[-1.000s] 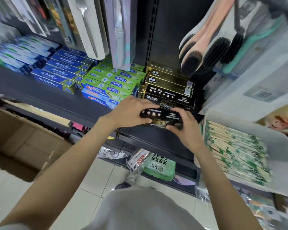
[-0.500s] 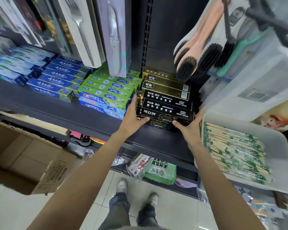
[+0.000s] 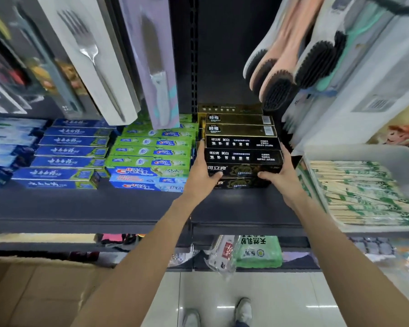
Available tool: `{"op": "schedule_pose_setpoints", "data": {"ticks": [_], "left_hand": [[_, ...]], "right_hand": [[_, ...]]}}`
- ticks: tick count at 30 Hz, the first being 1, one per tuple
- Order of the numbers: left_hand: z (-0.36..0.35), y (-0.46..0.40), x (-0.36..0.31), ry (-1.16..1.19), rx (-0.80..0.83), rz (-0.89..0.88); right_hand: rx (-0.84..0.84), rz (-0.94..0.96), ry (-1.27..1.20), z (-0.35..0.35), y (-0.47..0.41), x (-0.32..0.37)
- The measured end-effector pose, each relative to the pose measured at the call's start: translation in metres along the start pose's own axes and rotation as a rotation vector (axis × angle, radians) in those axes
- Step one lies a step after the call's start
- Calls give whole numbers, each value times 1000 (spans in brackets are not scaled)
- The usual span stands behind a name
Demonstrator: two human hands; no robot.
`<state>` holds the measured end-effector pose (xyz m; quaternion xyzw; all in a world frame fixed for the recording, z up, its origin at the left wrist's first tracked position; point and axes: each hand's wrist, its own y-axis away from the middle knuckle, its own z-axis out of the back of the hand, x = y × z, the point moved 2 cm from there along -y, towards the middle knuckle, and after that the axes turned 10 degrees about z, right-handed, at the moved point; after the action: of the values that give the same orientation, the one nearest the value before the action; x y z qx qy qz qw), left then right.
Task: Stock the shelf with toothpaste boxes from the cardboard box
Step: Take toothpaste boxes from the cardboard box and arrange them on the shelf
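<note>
Toothpaste boxes (image 3: 243, 159), black, stacked on shelf (image 3: 104, 208); left grip (image 3: 202, 175) and right grip (image 3: 281, 172) clasp the stack's ends

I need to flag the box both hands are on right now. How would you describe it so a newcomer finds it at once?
Start at the dark shelf and go to the black-and-gold stack right of the green Crest boxes. The front black toothpaste box, gold emblem facing forward, sits between the left hand and right hand; only it is touched by both.
</note>
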<state>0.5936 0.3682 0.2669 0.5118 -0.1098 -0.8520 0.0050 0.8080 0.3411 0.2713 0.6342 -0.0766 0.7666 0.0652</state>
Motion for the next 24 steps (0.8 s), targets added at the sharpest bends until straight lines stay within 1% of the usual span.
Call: {"op": "schedule_pose_setpoints", "data": {"ticks": [3,5,8,9,13,15,19,20,21,24], "left_hand": [[4,-2,-5,66,-16,-64],[6,-8,-6,75,-17,-76],[7,-13,-9,1,-15,-71],[7,-14,-10,-15,-3,-70],[8,-17,-14,-20,28,-55],[8,-17,-12,-6,38,-56],[15,-15,-25,113,128,-75],[18,-21,-33,94,129,-92],[21,-29,-38,22,119,-94],[30,-59,-43,-313,7,-71]], "right_hand": [[101,-41,-89,4,1,6],[101,-80,-120,9,-1,11],[25,-46,-70,15,-13,18],[32,-33,-50,14,-18,23],[168,29,101,2,-35,32],[166,43,151,1,-37,30],[169,6,128,4,-40,28],[180,11,143,4,-48,29],[198,15,171,4,-54,31],[203,8,241,2,-68,31]]}}
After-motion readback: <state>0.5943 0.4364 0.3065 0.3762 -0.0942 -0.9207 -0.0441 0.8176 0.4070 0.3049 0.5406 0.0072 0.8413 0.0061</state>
